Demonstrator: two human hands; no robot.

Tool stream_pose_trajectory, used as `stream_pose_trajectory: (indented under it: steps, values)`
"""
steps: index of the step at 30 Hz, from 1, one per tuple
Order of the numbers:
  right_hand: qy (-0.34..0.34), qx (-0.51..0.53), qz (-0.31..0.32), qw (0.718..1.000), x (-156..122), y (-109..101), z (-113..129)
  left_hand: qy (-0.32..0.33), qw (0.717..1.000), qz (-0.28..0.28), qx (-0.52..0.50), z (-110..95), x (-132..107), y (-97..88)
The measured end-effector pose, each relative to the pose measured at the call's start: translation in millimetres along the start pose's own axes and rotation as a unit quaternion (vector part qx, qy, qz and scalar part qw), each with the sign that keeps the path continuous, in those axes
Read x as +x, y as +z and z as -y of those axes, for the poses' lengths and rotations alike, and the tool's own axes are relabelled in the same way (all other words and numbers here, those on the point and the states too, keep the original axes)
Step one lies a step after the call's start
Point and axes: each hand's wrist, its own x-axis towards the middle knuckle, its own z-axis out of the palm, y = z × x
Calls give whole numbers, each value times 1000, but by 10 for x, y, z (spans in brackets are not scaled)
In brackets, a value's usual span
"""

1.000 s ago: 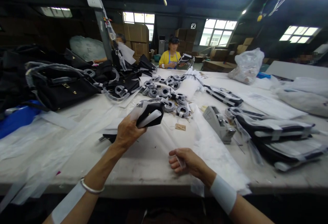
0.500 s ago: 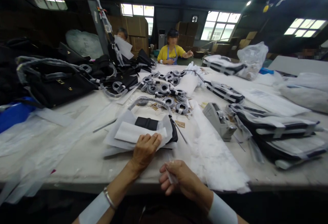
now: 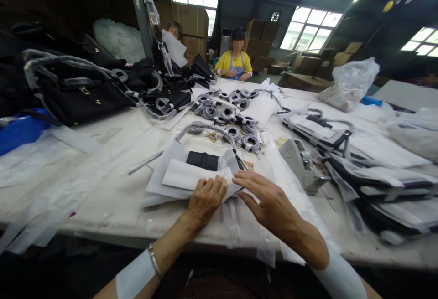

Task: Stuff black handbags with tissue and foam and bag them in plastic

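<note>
Straight ahead lies a black handbag [image 3: 201,160] wrapped in white paper, its plastic-covered handle [image 3: 205,127] arching up behind. My left hand [image 3: 209,198] is closed, its curled fingers pressing the white sheet [image 3: 186,176] against the bag's front. At the bag's right end is my right hand [image 3: 273,198], open, with fingers stretched toward the paper edge; whether the fingertips touch it I cannot tell. Below the bag, a clear plastic strip [image 3: 232,228] hangs toward the table's front edge. A grey tape dispenser [image 3: 297,162] stands to the right of the bag.
Behind the bag are several coiled wrapped straps [image 3: 227,113]. Wrapped bags [image 3: 386,176] lie stacked at right, black handbags [image 3: 77,98] at left. Thin white sheets [image 3: 270,144] lie near the dispenser. A person in yellow [image 3: 234,64] sits across the table [image 3: 137,171].
My right hand has risen from the front edge, where it pinched a clear strip, to the bag's right end and opened. A wrapped bag from the back right now lies nearer. The view has shifted.
</note>
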Motion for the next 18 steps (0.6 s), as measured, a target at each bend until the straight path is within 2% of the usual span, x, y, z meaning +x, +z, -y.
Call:
stream_pose_trajectory:
  steps: [3,4,7,9,11,15,18]
  values:
    - [-51,-102,67,991,91,238,-241,0,1000,3,-26,22,-16,-3]
    - [-60,-136,71,986,81,313,-323,0,999,8,-41,34,-27,-9]
    - [-138,-213,3,967,-22,474,-517,-9,992,33,-124,81,-81,-49]
    - [-206,-225,-62,950,-107,545,-594,-18,979,39,-200,121,-127,-93]
    - [-244,-223,-108,937,-176,605,-636,-20,963,33,-267,166,-167,-145]
    - [-247,-207,-132,937,-239,686,-672,3,933,49,-355,252,-180,-215]
    - [-236,-196,-123,944,-237,682,-687,-15,910,67,-410,269,-138,-200]
